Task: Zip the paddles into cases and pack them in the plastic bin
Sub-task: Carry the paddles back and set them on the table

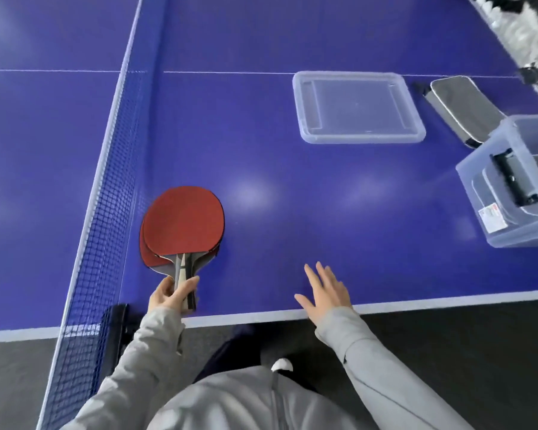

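Left grip (171,294) held both paddles (182,225) by their handles beside the net (106,212), seemingly to lift them together; right grip (323,293) spread, empty; bin (475,212) and case (460,110) sat far from the net

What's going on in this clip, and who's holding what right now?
A person stands at a blue table-tennis table. Their left hand grips the handles of two stacked red paddles beside the net. The right hand is open over the table's near edge, holding nothing. The clear plastic bin sits at the right, its lid flat on the table. A grey case lies behind the bin; what looks like another case is inside it.
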Action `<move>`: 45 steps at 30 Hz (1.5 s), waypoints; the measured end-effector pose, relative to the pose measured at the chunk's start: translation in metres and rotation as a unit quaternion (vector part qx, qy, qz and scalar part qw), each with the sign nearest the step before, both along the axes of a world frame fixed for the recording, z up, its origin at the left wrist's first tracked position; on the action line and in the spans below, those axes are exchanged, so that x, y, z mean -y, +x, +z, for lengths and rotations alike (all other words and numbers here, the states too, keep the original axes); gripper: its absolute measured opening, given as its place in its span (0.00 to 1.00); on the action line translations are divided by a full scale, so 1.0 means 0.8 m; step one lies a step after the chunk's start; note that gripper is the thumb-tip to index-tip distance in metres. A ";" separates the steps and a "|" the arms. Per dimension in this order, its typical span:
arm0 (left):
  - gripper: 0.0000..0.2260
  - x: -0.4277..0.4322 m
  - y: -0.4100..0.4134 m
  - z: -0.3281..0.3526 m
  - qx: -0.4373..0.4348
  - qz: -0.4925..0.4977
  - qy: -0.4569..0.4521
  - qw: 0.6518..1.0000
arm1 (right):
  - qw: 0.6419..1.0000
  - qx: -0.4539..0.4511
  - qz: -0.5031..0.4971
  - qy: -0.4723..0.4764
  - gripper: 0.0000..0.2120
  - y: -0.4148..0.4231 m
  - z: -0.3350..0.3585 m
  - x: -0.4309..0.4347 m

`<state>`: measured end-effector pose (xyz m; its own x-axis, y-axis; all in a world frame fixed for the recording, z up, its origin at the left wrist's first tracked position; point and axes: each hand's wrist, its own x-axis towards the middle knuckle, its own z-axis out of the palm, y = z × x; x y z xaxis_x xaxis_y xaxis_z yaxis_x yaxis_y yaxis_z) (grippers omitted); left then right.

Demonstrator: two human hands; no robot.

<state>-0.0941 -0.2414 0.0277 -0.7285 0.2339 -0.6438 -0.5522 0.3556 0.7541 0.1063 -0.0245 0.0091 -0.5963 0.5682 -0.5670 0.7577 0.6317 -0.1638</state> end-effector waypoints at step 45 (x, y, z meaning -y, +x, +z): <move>0.21 -0.023 -0.086 -0.049 -0.070 0.029 -0.160 0.984 | 0.996 0.068 0.047 0.044 0.42 -0.130 -0.034 -0.044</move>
<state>-0.1633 -0.2227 -0.0115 -0.8215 -0.0090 -0.5701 -0.4770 0.5588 0.6784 0.0025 0.0106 -0.0183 -0.5707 0.5651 -0.5959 0.7059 0.7083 -0.0043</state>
